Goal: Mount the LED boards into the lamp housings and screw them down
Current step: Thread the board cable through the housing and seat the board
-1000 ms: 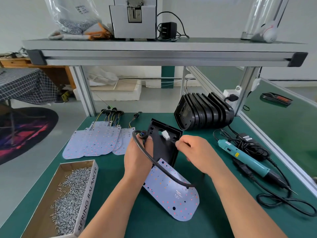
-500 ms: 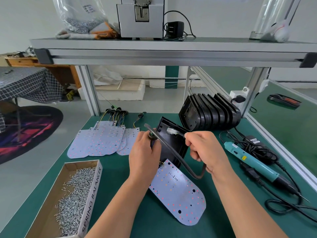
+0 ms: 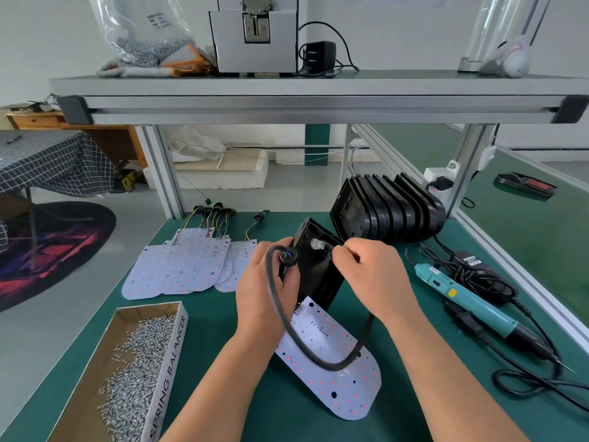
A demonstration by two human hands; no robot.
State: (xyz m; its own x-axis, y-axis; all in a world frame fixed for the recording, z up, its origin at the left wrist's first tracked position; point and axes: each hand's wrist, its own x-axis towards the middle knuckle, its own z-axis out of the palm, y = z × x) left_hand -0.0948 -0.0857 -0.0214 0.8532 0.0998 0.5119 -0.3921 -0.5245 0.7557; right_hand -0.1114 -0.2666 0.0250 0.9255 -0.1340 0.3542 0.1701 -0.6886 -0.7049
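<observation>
A black lamp housing [image 3: 315, 269] stands tilted on the green mat at centre, its open side toward me. My left hand [image 3: 261, 291] grips its left edge, where a black cable [image 3: 277, 307] with a round grommet comes out and loops down over a white LED board [image 3: 338, 371] lying flat in front. My right hand [image 3: 366, 272] pinches the wire of the white connector [image 3: 317, 243] inside the housing. The cable's far end passes under my right wrist.
Several more LED boards [image 3: 181, 266] with wire tails lie at the left. A stack of black housings [image 3: 389, 212] stands behind. A teal electric screwdriver [image 3: 465, 298] with coiled cords lies at the right. A cardboard box of screws [image 3: 137, 374] sits front left.
Both hands and the housing stayed in place. The cable loop has slid lower over the board, and my right hand has moved up to the white connector.
</observation>
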